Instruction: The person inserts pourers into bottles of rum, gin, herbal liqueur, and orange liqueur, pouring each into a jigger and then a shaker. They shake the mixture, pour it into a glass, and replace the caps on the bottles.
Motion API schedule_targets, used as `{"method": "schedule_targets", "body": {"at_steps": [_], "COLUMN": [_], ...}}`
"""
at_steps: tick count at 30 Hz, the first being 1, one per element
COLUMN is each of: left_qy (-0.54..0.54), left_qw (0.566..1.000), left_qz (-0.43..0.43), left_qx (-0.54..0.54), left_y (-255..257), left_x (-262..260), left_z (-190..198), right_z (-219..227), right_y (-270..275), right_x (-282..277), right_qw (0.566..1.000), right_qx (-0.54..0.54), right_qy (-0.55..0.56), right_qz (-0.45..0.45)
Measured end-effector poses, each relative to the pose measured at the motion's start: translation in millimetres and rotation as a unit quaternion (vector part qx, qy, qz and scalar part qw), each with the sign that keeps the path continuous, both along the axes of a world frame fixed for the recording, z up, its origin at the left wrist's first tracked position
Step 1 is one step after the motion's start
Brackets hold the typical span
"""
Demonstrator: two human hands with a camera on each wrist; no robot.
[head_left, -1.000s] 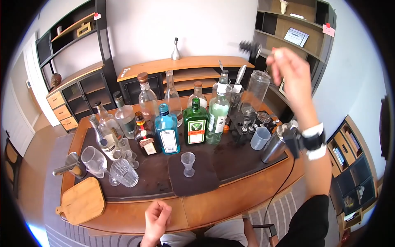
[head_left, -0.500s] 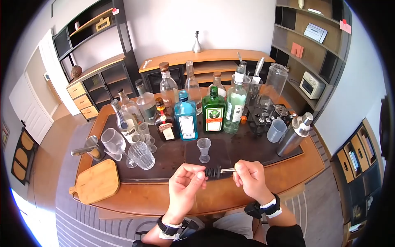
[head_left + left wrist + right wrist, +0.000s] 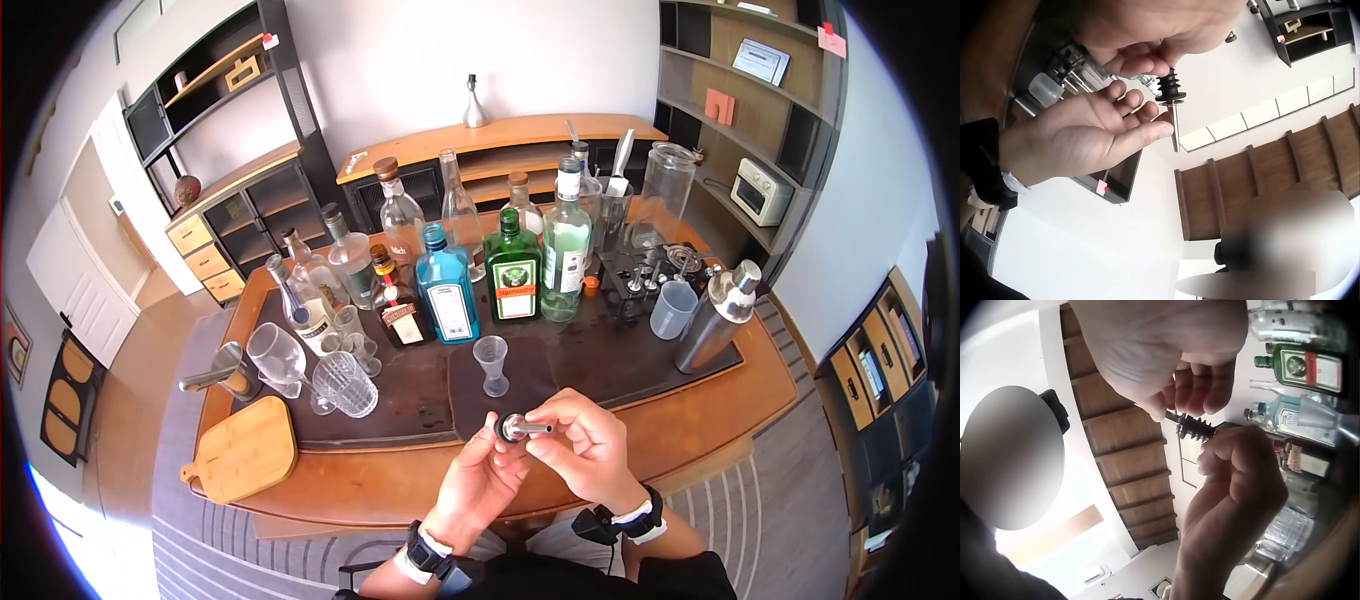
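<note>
Both hands meet above the front edge of the table, with a bottle pourer (image 3: 513,429) between them. It has a black ribbed stopper and a thin metal spout. My left hand (image 3: 482,482) grips the stopper end; in the left wrist view the black ribs (image 3: 1169,84) stick out below its fingertips. Thumb and forefinger of my right hand (image 3: 588,448) pinch the metal spout (image 3: 1175,128). Just beyond the hands, an hourglass-shaped clear measuring cup (image 3: 491,366) stands upright on a dark mat (image 3: 530,375).
Several bottles, among them a blue one (image 3: 447,290) and a green one (image 3: 513,270), line the table behind. Clear glasses (image 3: 346,384) and a wooden board (image 3: 247,452) lie left. A steel shaker (image 3: 718,318), plastic cup (image 3: 674,308) and tool stand (image 3: 630,285) are right.
My right hand has come down from the upper right with the pourer, and my left hand has risen to take its stopper end. Since then the hands have drawn closer and the spout has turned.
</note>
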State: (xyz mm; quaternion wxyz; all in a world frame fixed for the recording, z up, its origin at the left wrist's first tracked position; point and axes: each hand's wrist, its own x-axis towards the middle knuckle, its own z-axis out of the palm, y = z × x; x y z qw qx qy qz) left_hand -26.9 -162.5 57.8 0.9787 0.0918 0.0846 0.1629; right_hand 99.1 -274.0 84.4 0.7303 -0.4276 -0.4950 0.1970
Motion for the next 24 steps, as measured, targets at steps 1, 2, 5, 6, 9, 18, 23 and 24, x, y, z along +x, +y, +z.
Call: {"method": "schedule_targets", "body": {"at_steps": [1,2,5,6,9,18,23,24], "left_qy": [0.012,0.024,0.002,0.008,0.022,0.073,0.108,0.11], "left_qw": [1.0,1.0,0.999,0.997,0.988,0.801,0.675,0.648], "left_qz": [0.001,0.003,0.016,0.021,0.02,-0.115,0.163,0.215], "left_qx": [-0.007,-0.014,0.048,0.077,0.154,0.583,0.711,0.723], "left_y": [-1,-2,-2,-2,-3,41,96,107], "left_x": [1,1,6,7,13,66,155,176], "left_z": [2,3,-4,-3,9,62,86,93], "right_z": [3,7,7,6,12,68,115,124], "right_y": [-1,-1,-3,-3,0,-17,24,38], "right_x": [0,0,8,10,6,95,171,185], "right_qw": [1.0,1.0,0.989,0.98,0.997,0.988,0.981,0.975], "right_qx": [-0.004,-0.009,-0.016,-0.016,0.028,-0.056,0.053,0.074], "right_qy": [-0.012,-0.024,-0.129,-0.174,0.031,0.144,0.169,0.19], "right_qz": [-0.002,-0.005,-0.07,-0.1,-0.065,0.019,-0.081,-0.094]}}
